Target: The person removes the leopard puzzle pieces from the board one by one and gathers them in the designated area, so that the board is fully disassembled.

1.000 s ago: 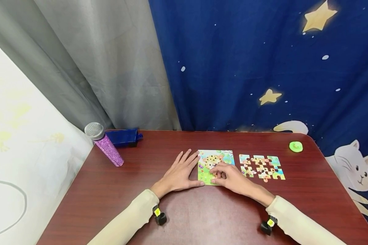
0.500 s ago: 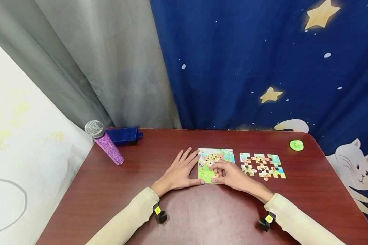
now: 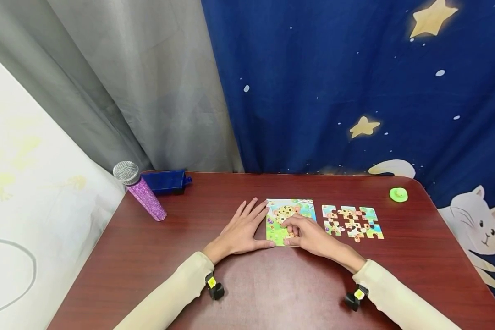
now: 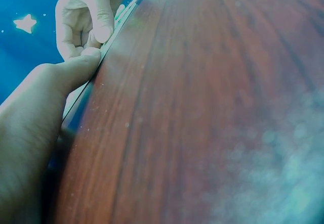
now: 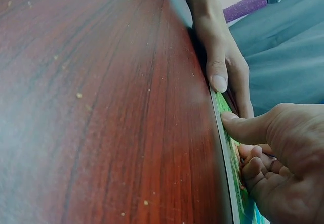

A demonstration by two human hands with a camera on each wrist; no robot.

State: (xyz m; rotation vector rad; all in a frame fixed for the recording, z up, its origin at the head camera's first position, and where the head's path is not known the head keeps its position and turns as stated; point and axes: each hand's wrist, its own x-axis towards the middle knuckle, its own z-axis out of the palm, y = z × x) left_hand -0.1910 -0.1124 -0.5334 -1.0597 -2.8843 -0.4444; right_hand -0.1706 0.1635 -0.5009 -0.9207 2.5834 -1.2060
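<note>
A square picture puzzle board (image 3: 275,234) with a spotted leopard cub on green and blue lies flat on the table. My left hand (image 3: 242,234) rests beside it, fingers straight and spread, with fingertips and thumb tip at its left edge. My right hand (image 3: 312,237) is over the board's lower right part, covering some of the picture. In the right wrist view, the right thumb (image 5: 248,127) touches near the board's front edge, while the other fingers curl down onto its surface. Nothing shows between them. Several puzzle pieces (image 3: 370,214) are laid in two rows just right of the board.
At the table's (image 3: 181,243) back left, a purple glitter microphone (image 3: 147,200) stands in front of a dark blue object (image 3: 167,182). A small light green toy (image 3: 398,195) sits at the back right. Curtains (image 3: 272,91) hang behind the table.
My right hand's fingers have drawn in slightly over the board, with the wrist shifting a little left. The left hand, the board and the loose pieces stay in place.
</note>
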